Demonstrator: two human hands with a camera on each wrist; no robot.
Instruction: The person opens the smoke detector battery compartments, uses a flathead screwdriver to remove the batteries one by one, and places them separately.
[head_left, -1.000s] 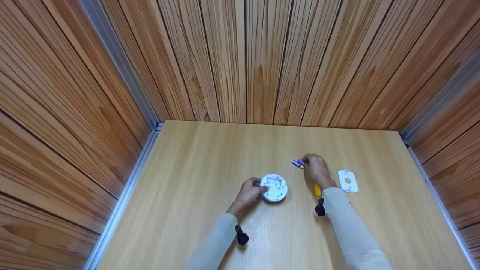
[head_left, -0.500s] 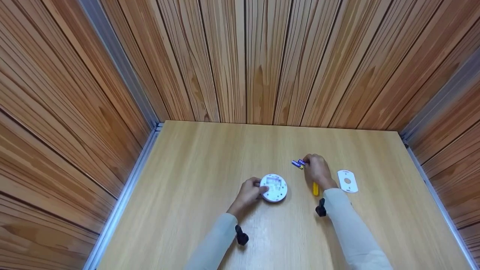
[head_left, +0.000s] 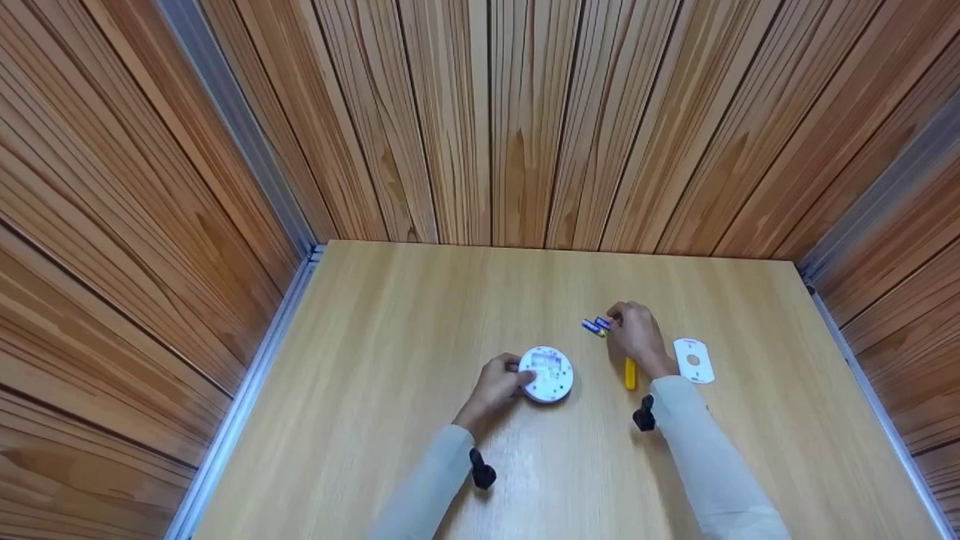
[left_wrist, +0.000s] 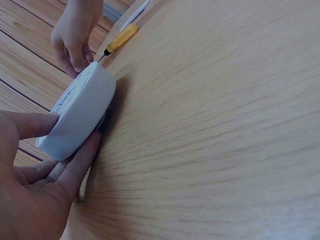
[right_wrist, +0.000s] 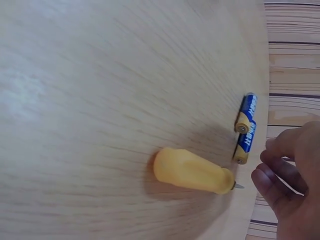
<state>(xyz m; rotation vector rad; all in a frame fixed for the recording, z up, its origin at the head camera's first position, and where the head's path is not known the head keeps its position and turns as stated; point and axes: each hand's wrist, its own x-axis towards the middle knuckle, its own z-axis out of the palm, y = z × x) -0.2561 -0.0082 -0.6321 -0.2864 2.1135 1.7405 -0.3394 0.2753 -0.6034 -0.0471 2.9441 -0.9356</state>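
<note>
A round white device (head_left: 546, 375), flat like a smoke alarm, has a recessed compartment and dark dots on its upper face. My left hand (head_left: 496, 384) grips its left edge, thumb on top and fingers underneath, holding it tilted in the left wrist view. Two blue-and-gold batteries (right_wrist: 244, 142) lie side by side on the table. Next to them hovers my right hand (head_left: 636, 331), its fingers loosely bent, with nothing visible between them in the right wrist view (right_wrist: 295, 175). A yellow-handled screwdriver (right_wrist: 192, 170) lies below that hand, its metal tip towards the fingers.
A white plate (head_left: 694, 360) with a round centre hole and rounded ends lies right of the right hand. The wooden tabletop (head_left: 420, 300) is bordered by wood-panelled walls (head_left: 517, 127) and metal rails (head_left: 247, 390) at the sides.
My right hand has lifted slightly away from the batteries, and more of the screwdriver's yellow handle shows, shifted a little left. My left hand and the white device stay in place.
</note>
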